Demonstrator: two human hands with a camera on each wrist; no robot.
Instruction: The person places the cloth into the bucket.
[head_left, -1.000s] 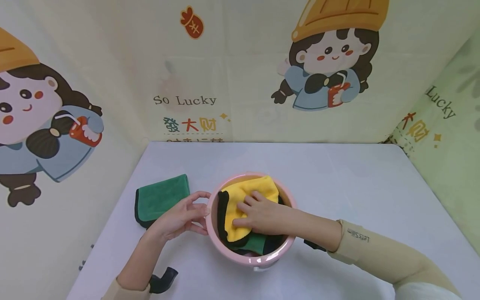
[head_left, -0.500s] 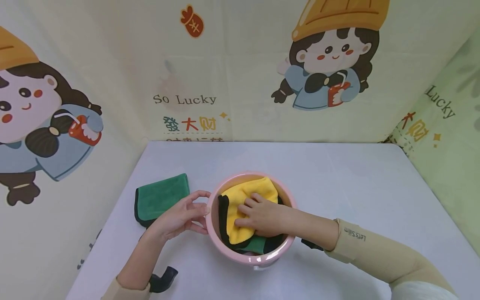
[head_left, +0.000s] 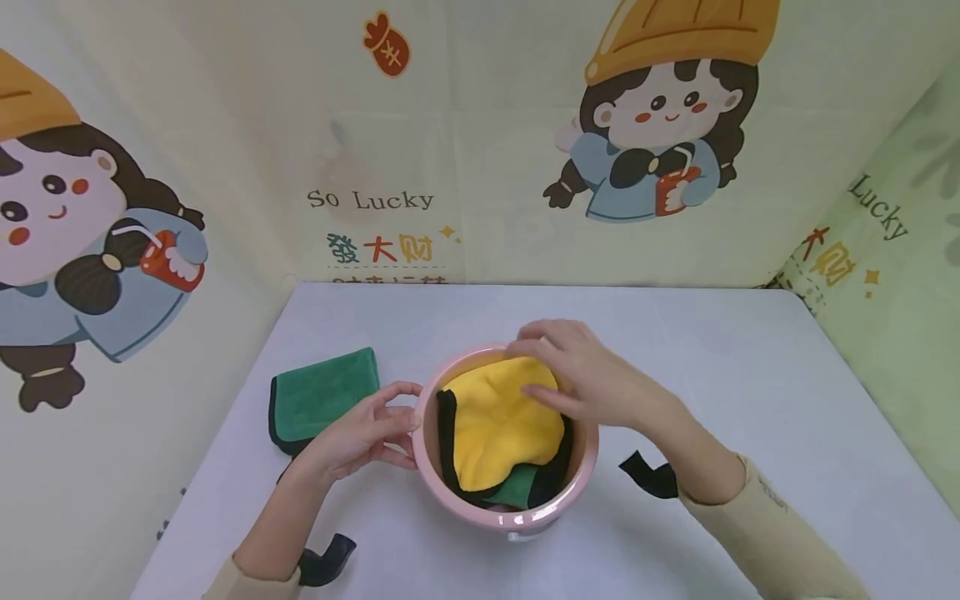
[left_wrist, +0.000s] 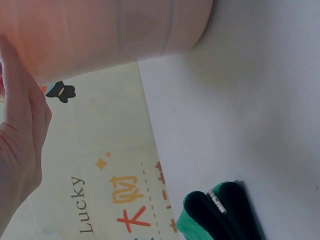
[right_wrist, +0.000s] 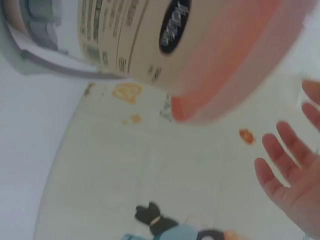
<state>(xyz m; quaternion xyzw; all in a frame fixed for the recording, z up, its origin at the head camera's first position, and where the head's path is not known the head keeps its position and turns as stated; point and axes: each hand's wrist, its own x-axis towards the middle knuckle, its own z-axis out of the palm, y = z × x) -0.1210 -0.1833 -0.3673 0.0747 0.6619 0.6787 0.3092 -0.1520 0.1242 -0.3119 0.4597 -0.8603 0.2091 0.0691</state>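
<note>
A pink bucket [head_left: 495,522] holds a yellow cloth [head_left: 498,417] with black edging, lying over a green cloth [head_left: 517,487]. At the bucket's left side, my left hand [head_left: 371,435] rests spread fingers against the outer wall just under the rim; its fingers [left_wrist: 22,95] lie along the wall in the left wrist view. My right hand [head_left: 581,367] hovers over the far right rim with nothing in it. Its fingers [right_wrist: 285,155] are spread apart in the right wrist view, beside the bucket's labelled side [right_wrist: 145,40].
A folded green cloth [head_left: 326,392] with black edging lies on the white table [head_left: 697,358], left of the bucket and partly behind the left forearm. A patterned curtain [head_left: 495,167] hangs behind the table. Black straps [head_left: 327,560] show at both wrists.
My right hand has lifted off the yellow cloth and moved up and right over the rim. The cloth stays in the bucket, more of it showing. The left hand has not moved.
</note>
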